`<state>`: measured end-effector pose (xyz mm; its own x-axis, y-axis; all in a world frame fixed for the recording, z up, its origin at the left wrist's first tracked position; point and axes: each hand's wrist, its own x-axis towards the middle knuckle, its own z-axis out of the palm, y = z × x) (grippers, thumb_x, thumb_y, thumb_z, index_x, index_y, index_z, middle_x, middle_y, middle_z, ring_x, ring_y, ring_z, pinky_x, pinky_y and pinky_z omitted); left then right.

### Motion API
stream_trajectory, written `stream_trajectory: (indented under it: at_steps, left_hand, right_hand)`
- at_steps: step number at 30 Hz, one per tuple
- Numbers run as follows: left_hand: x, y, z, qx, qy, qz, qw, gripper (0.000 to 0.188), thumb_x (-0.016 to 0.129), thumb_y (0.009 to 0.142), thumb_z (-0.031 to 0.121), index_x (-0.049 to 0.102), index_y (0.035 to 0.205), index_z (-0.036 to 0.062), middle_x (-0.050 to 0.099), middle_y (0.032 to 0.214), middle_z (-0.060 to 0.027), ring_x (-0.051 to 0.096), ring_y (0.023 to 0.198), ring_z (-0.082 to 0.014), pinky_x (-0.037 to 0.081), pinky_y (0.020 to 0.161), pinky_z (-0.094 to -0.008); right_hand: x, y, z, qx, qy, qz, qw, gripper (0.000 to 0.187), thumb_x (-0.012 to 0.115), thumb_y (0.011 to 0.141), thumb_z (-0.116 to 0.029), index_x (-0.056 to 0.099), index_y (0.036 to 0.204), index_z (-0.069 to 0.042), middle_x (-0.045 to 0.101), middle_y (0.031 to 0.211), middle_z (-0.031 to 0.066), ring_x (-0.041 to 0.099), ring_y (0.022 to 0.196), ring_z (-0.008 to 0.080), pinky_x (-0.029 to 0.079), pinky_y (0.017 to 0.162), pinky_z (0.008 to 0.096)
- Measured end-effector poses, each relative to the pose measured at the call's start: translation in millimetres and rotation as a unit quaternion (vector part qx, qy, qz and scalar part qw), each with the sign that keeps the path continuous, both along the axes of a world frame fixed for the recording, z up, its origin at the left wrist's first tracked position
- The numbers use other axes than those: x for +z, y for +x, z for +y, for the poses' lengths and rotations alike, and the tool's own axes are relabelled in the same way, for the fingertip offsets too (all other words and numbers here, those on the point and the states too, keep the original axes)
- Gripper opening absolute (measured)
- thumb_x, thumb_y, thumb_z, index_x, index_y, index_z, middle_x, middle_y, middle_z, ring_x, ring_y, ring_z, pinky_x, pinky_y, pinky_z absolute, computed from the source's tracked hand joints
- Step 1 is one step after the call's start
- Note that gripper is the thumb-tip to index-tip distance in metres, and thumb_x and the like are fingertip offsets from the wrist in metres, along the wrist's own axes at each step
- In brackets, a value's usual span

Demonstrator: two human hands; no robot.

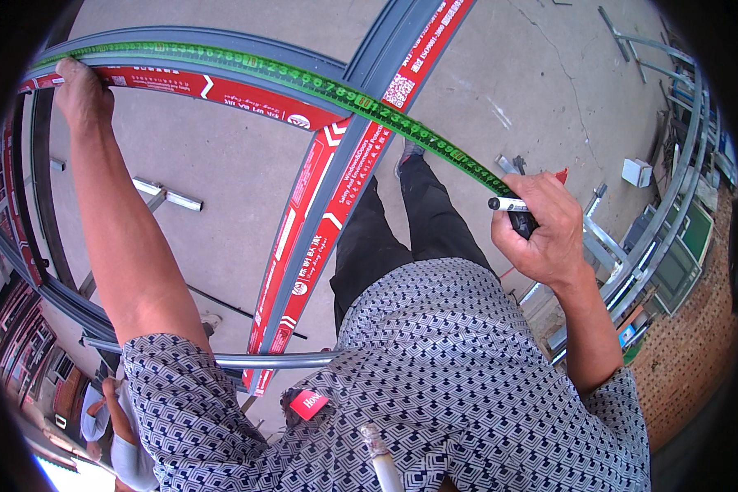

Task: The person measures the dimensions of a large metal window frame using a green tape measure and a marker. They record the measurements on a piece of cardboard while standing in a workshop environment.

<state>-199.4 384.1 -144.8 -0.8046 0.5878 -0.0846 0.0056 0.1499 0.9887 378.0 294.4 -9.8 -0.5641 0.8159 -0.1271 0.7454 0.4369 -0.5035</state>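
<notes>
A green tape measure blade (303, 78) stretches in one long run between my hands. It lies along a grey window or door frame bar (221, 92) covered with red film, then crosses an upright bar (320, 221) of the same kind. My left hand (85, 92) is closed at the bar's far left end, pinching the blade's end there; its fingertips are partly hidden. Off the bar on the right, my right hand (553, 225) is wrapped round the dark tape case (522, 223). A white marker with a black cap (507, 204) sticks out of the same hand.
Metal tubes (168, 195) lie on the concrete floor (533, 74). At right stand long curved-looking metal rails (660, 246), a small white box (636, 172) and framed panels (672, 254). Another person (121, 430) is at lower left, near stacked profiles (29, 340).
</notes>
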Motion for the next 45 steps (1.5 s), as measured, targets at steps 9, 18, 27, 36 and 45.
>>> stream_trajectory:
  at_steps: [9, 18, 27, 36, 45]
  left_hand:
    - [-1, -2, 1, -0.006, 0.01, 0.002, 1.0, 0.055, 0.047, 0.112, 0.037, 0.049, 0.127, -0.0157, 0.065, 0.104, -0.0156, 0.067, 0.09, -0.0211, 0.056, 0.085, -0.0345]
    - [4, 4, 1, 0.008, -0.014, 0.003, 1.0, 0.055, 0.047, 0.111, 0.037, 0.049, 0.127, -0.0158, 0.065, 0.105, -0.016, 0.067, 0.092, -0.0216, 0.056, 0.085, -0.0347]
    - [3, 2, 1, 0.01, -0.023, 0.007, 1.0, 0.056, 0.046, 0.111, 0.037, 0.048, 0.127, -0.0157, 0.066, 0.103, -0.0161, 0.067, 0.089, -0.0211, 0.056, 0.08, -0.0337]
    - [3, 0, 2, 0.003, 0.0, -0.004, 1.0, 0.053, 0.049, 0.111, 0.034, 0.049, 0.126, -0.0169, 0.065, 0.103, -0.0155, 0.068, 0.089, -0.0217, 0.057, 0.084, -0.0345]
    - [2, -2, 3, 0.011, 0.008, -0.012, 1.0, 0.054, 0.049, 0.111, 0.033, 0.048, 0.129, -0.0177, 0.065, 0.109, -0.0172, 0.069, 0.097, -0.0227, 0.056, 0.091, -0.036]
  right_hand:
    - [1, -1, 0, -0.002, 0.001, -0.001, 1.0, 0.034, 0.074, 0.067, -0.009, 0.071, 0.1, 0.002, 0.07, 0.085, 0.0137, 0.063, 0.071, 0.0307, 0.051, 0.064, 0.0394]
    - [0, 0, -1, -0.002, 0.002, -0.001, 1.0, 0.033, 0.074, 0.068, -0.008, 0.071, 0.099, 0.001, 0.07, 0.085, 0.0135, 0.063, 0.071, 0.0304, 0.05, 0.064, 0.0392]
    - [0, 1, -1, 0.002, -0.001, -0.002, 1.0, 0.034, 0.074, 0.068, -0.008, 0.071, 0.1, 0.001, 0.07, 0.086, 0.0137, 0.063, 0.072, 0.0306, 0.051, 0.065, 0.0394]
    - [0, 1, -1, -0.002, 0.0, 0.003, 1.0, 0.033, 0.074, 0.067, -0.008, 0.071, 0.099, 0.001, 0.071, 0.086, 0.0137, 0.063, 0.072, 0.031, 0.051, 0.065, 0.0394]
    - [-1, 1, -1, 0.0, 0.004, 0.007, 1.0, 0.034, 0.074, 0.068, -0.008, 0.071, 0.1, 0.002, 0.071, 0.087, 0.014, 0.063, 0.072, 0.0315, 0.052, 0.066, 0.0398]
